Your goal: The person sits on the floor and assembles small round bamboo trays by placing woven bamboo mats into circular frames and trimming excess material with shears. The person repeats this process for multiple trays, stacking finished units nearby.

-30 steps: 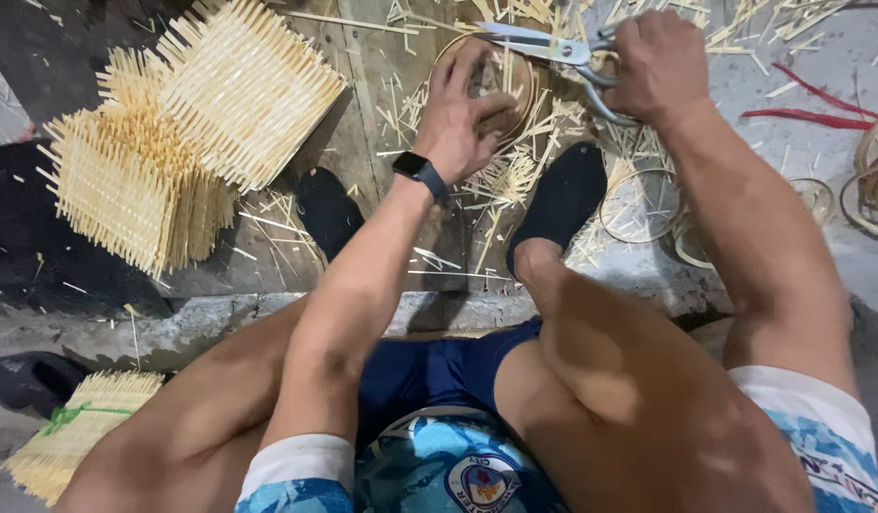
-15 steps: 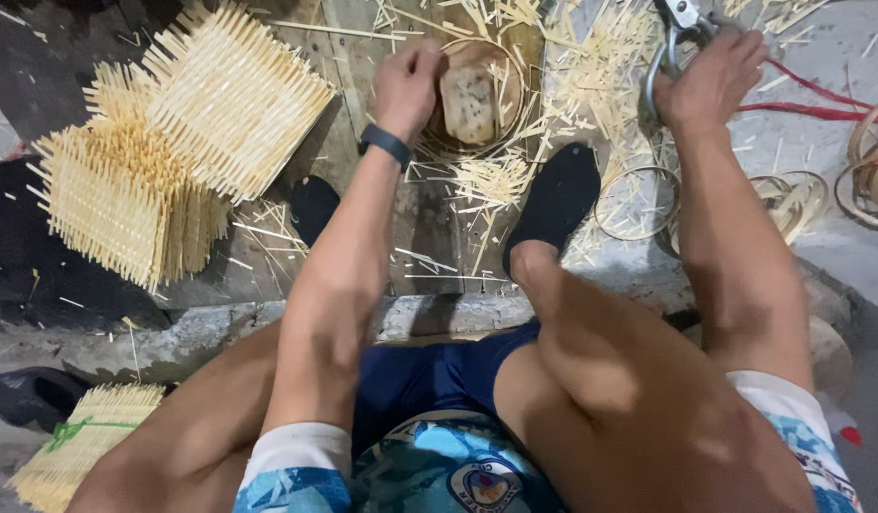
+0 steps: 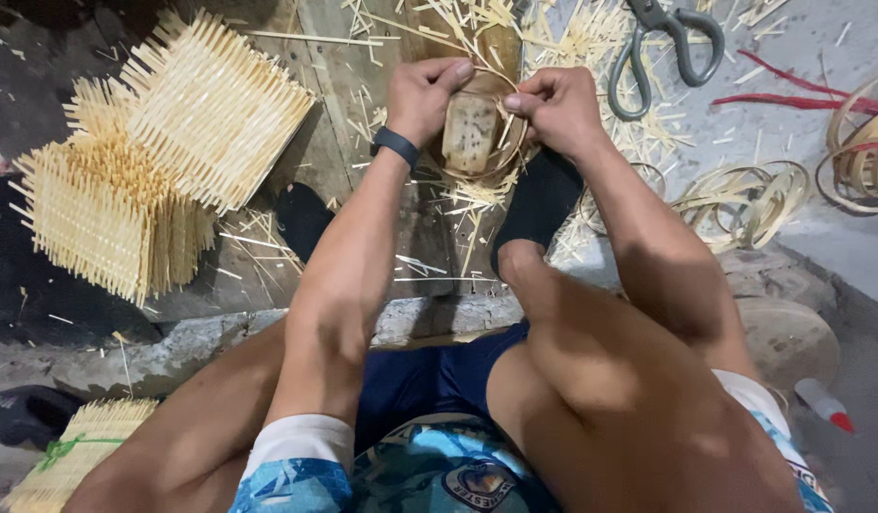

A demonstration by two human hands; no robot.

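A small round bamboo ring frame (image 3: 477,133) with a pale woven block inside it lies on the wooden board (image 3: 363,85) in front of me. My left hand (image 3: 422,93) grips the ring's left rim, fingers curled over the top. My right hand (image 3: 555,106) pinches the ring's right rim with thumb and forefinger. A dark band sits on my left wrist. Metal shears (image 3: 665,47) lie on the ground just right of my right hand, nobody holding them. My black-socked feet (image 3: 539,204) rest below the ring.
Stacks of square woven bamboo mats (image 3: 154,161) stand at the left, another tied bundle (image 3: 78,451) at the lower left. Coils of bamboo strip (image 3: 743,195) and red strips (image 3: 791,81) lie at the right. Offcuts litter the board. A white bottle with a red tip (image 3: 824,404) lies lower right.
My right hand has let go of the shears, which now lie on the ground, and has come left onto the ring. My left hand stays on the ring.
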